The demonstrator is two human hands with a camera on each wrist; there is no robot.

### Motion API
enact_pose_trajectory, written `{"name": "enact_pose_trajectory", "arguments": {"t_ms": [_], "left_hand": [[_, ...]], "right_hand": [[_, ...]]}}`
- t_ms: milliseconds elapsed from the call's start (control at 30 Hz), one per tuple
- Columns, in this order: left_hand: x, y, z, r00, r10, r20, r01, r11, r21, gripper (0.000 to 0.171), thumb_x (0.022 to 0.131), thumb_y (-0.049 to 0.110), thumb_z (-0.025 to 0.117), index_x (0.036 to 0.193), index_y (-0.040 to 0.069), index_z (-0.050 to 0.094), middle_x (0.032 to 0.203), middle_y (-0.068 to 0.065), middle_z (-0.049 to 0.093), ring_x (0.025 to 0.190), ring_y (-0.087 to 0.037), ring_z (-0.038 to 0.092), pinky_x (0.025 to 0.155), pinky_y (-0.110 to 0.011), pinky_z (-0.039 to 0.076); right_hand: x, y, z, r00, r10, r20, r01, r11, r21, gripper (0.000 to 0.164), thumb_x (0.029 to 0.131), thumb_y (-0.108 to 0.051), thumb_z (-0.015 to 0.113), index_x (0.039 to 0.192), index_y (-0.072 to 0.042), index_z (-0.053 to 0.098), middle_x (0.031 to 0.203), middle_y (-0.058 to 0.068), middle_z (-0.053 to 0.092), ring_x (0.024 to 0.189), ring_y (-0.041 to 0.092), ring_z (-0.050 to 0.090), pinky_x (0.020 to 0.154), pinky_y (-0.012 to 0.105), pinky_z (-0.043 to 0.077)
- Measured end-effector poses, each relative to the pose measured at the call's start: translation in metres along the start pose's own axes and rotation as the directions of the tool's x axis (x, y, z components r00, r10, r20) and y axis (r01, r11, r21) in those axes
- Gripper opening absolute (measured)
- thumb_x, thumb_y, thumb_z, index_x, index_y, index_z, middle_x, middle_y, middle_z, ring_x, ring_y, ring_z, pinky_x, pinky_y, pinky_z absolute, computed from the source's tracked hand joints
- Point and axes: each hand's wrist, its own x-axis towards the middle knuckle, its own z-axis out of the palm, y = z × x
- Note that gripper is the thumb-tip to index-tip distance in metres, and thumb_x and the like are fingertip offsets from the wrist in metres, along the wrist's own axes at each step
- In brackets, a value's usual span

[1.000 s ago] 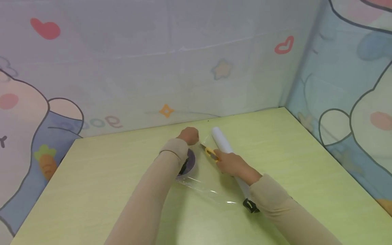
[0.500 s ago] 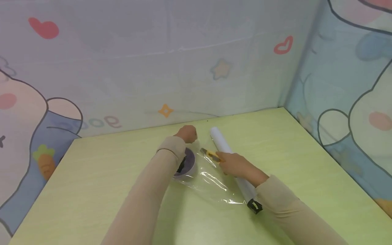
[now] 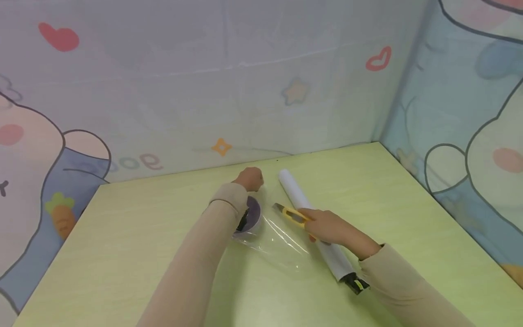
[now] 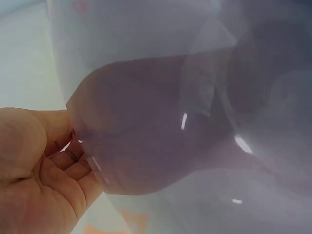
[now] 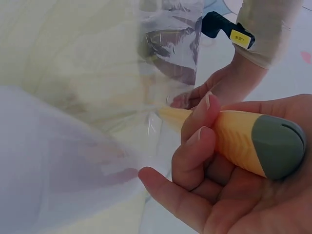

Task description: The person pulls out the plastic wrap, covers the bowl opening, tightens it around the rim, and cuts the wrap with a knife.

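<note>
1. While your left hand (image 3: 250, 178) pinches the film (image 3: 286, 236) at its edge, thumb against fingers, your right hand (image 3: 328, 225) grips the knife (image 3: 294, 215). The left wrist view shows the pinch clearly.
2. Knife: yellow, blade out, pointing up and left in the head view, toward your left hand. Blade sits near the film's far end; can't tell if it touches. From the right wrist you've got fingers curled round the handle, grey butt end toward your palm.
3. Film: clear, spread between the bowl (image 3: 256, 217) and the roll (image 3: 294, 190), glare streaks across it. Exact edges hard to see.
4. Bowl: round, purple inside, just your side of your left hand, partly hidden by your left sleeve (image 3: 229, 200). Film runs by its near rim.
5. Roll: white, lying at a slant on the table (image 3: 122, 236), far end up-left, near end by your right sleeve (image 3: 392, 277). Your right hand is over its middle; contact unclear.
6. You've a black mount with a yellow label (image 3: 356, 282) at your right wrist.
7. Table is yellow-green. Behind it, a pale wall (image 3: 175, 91) with hearts, a star and cartoon figures.
</note>
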Motion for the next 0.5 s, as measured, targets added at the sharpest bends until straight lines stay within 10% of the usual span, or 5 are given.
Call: {"name": "enact_pose_trajectory", "arguments": {"t_ms": [367, 500], "left_hand": [[-0.011, 0.007, -0.002, 0.998, 0.001, -0.065, -0.008, 0.995, -0.104, 0.043, 0.095, 0.007, 0.042, 0.053, 0.012, 0.036, 0.061, 0.001, 0.051, 0.046, -0.005, 0.034, 0.052, -0.019, 0.032], [-0.012, 0.008, -0.006, 0.997, 0.005, -0.079, -0.017, 0.988, -0.153, 0.046, 0.095, 0.006, 0.041, 0.051, 0.012, 0.03, 0.049, 0.003, 0.031, 0.049, -0.008, 0.041, 0.055, -0.022, 0.033]], "right_hand": [[-0.025, 0.006, 0.004, 1.0, 0.019, 0.02, -0.018, 0.999, -0.049, 0.056, 0.086, -0.012, 0.037, 0.142, -0.011, 0.033, 0.062, 0.004, 0.058, 0.046, 0.011, 0.034, 0.044, 0.023, 0.029], [-0.032, 0.008, 0.003, 1.0, 0.009, 0.011, -0.008, 0.997, -0.07, 0.055, 0.087, -0.012, 0.038, 0.141, -0.009, 0.035, 0.06, 0.002, 0.057, 0.045, 0.011, 0.032, 0.044, 0.023, 0.028]]}}
